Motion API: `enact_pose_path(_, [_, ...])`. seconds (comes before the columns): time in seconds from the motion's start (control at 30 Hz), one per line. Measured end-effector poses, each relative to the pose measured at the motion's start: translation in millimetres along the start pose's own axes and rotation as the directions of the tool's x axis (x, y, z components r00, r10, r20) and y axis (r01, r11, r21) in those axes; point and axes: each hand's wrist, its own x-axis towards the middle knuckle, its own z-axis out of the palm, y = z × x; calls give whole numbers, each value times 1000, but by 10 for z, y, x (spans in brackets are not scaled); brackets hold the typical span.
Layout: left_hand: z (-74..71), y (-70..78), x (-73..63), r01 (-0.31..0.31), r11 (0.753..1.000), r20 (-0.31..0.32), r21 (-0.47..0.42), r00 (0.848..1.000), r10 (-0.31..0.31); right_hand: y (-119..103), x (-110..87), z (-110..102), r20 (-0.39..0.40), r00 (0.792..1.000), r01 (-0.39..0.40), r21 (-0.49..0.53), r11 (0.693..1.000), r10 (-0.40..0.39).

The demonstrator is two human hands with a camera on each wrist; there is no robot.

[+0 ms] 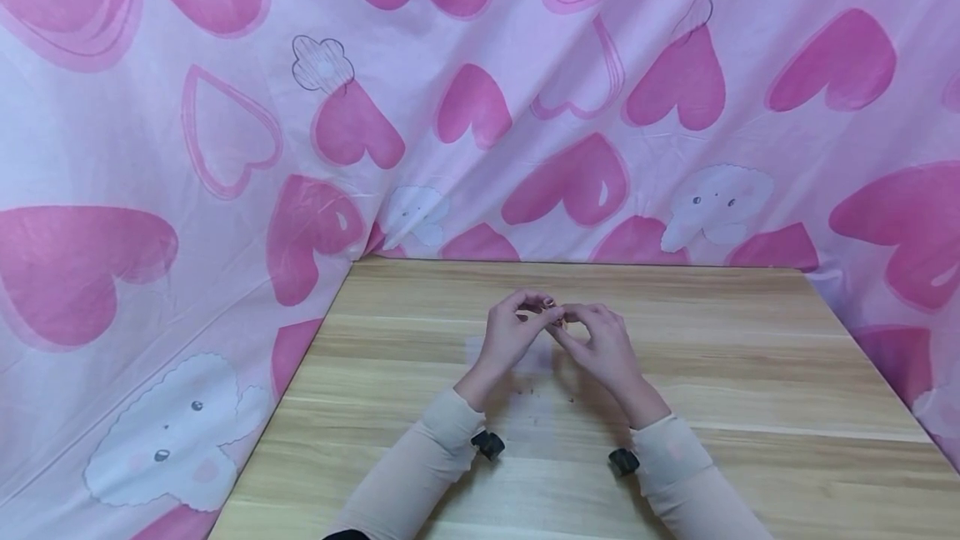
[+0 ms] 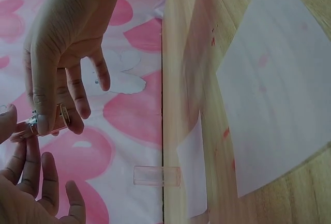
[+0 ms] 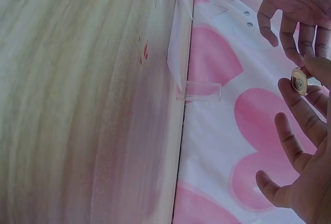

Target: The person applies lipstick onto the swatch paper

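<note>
Both hands meet over the middle of the table and hold one small rose-gold tube (image 2: 61, 123) with a gold rim at its end. My left hand (image 1: 510, 336) pinches it between thumb and fingertips from the left. From the other side the thumb and index finger of my right hand (image 1: 603, 344) grip it too, while its other fingers spread loose. In the right wrist view a patterned, gold-rimmed end piece (image 3: 299, 81) shows at the fingertips. The tube is raised above the table, and the fingers hide much of it.
A translucent white sheet (image 2: 274, 89) lies on the wooden table (image 1: 360, 440) below the hands, beside a smaller one (image 2: 194, 175). Small red crumbs (image 2: 226, 132) are scattered nearby. A clear tube (image 3: 201, 91) stands farther back. A heart-printed cloth (image 1: 465, 40) surrounds the table's back and sides.
</note>
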Motion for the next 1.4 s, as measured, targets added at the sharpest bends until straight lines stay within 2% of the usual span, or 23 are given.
enact_pose_path(0.8, [30, 3, -8, -33, 999, -27, -5, 999, 33, -12, -4, 0, -34, 999, 35, 25, 999, -34])
enact_pose_path(1.13, [42, 28, -29, -8, 998, -12, -59, 1000, 7, -41, -1, 18, -48, 998, 50, 16, 999, -50])
enact_pose_path(1.4, [30, 27, -30, -16, 997, -20, -80, 1000, 14, -50, -1, 22, -49, 998, 45, 29, 999, -44])
